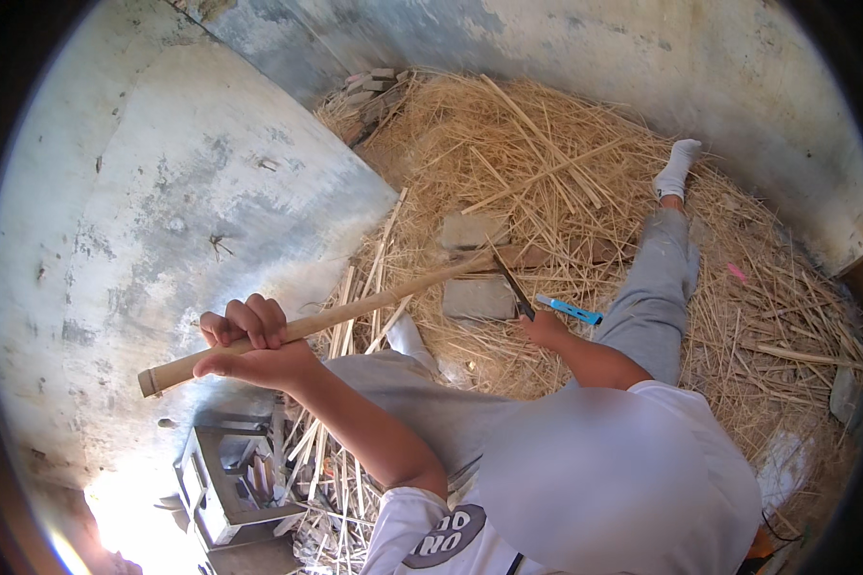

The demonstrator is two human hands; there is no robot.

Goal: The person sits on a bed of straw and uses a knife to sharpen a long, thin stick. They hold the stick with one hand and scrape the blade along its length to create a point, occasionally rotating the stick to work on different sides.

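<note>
Shavings (431, 125) and split bamboo strips (532, 125) litter the floor (753, 216); near centre lie two bricks (478, 299) and a blue utility knife (571, 310).

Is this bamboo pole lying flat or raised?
Raised: the left hand holds the bamboo pole near one end; it slopes down toward the blocks.

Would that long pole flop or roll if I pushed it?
The pole is probably stiff, since it shows no clear sag. Its rounded sides might let it roll on something flat, but the tangled straw would likely stop it. It may be light, if it's hollow bamboo as its ringed joint suggests.
</note>
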